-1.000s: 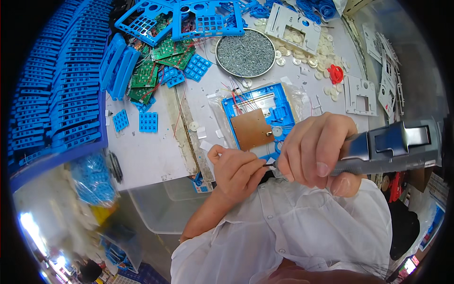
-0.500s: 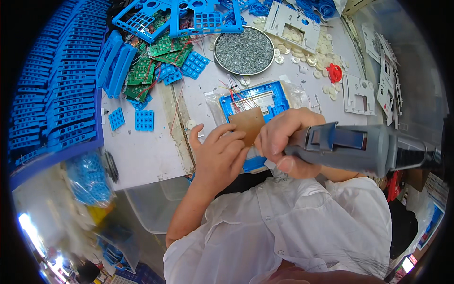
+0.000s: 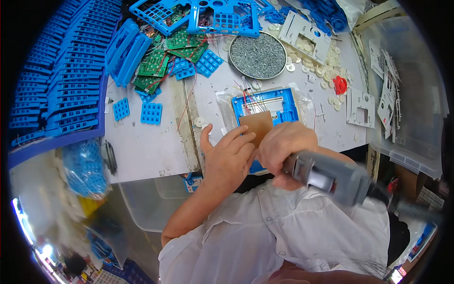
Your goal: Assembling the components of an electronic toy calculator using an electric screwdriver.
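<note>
A blue plastic housing (image 3: 289, 105) lies on a clear plastic bag in front of me, with thin wires running from its inside. Over its near part rests a brown circuit board (image 3: 256, 124). My left hand (image 3: 228, 158) has its fingers spread, the tips touching the left edge of the board. My right hand (image 3: 286, 147) is wrapped round a grey electric screwdriver (image 3: 326, 176), tail toward the lower right. The tool's tip is hidden behind that hand, at the board's right side.
A round dish of small screws (image 3: 258, 56) stands beyond the housing. Green circuit boards (image 3: 153, 64) and blue keypads (image 3: 151, 113) lie at the left, beside a crate of stacked blue housings (image 3: 75, 94). White discs (image 3: 326, 75), a red coil (image 3: 340, 85) and white panels (image 3: 361, 108) lie right.
The screwdriver's rear end has swung down toward me, and my right hand has turned with it. My left hand stays at the board. The whole view has shifted slightly.
</note>
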The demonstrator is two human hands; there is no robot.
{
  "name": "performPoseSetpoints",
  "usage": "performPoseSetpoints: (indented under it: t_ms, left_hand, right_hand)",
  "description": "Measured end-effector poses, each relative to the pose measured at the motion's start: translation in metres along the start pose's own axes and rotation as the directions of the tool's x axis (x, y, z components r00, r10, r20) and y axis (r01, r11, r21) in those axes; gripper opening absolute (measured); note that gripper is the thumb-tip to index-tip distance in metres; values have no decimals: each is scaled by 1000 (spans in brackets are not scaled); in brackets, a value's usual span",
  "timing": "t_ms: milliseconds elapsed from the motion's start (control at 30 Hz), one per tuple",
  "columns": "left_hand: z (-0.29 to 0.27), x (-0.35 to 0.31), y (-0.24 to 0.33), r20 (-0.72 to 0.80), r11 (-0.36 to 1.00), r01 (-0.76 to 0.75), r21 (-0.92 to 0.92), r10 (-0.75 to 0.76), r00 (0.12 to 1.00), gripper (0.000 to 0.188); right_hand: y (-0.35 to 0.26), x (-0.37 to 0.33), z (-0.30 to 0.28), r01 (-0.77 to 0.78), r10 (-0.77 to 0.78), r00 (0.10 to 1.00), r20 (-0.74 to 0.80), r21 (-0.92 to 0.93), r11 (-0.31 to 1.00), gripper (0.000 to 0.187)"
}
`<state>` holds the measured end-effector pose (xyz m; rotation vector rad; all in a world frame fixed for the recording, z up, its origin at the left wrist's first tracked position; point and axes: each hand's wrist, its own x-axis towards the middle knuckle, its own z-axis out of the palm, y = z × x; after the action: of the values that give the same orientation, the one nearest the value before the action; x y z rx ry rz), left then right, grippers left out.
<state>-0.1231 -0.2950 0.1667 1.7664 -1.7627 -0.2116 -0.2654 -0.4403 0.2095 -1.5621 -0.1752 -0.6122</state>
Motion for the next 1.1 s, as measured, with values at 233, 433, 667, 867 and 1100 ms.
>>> performPoseSetpoints:
  t_ms: [233, 433, 667, 867, 1100]
  left_hand:
    - [2, 4, 16, -61, 972, 4, -234, -19, 998, 11]
    - [12, 8, 20, -58, 952, -42, -303, 26, 998, 16]
    - [13, 8, 24, -67, 945, -10, -326, -13, 998, 18]
    - [9, 24, 24, -75, 981, -85, -174, 73, 994, 21]
    - [-2, 174, -84, -180, 977, -95, 188, 130, 975, 11]
  right_hand:
    - [-36, 5, -20, 67, -36, 996, -77, 452, 890, 31]
    - [-39, -4, -23, 187, -152, 981, -117, 397, 899, 30]
    - [-34, -4, -21, 202, -161, 978, -130, 436, 877, 26]
    - [-30, -5, -30, 181, -138, 982, -129, 445, 877, 25]
    - [-16, 9, -31, -62, 136, 959, -249, 281, 958, 21]
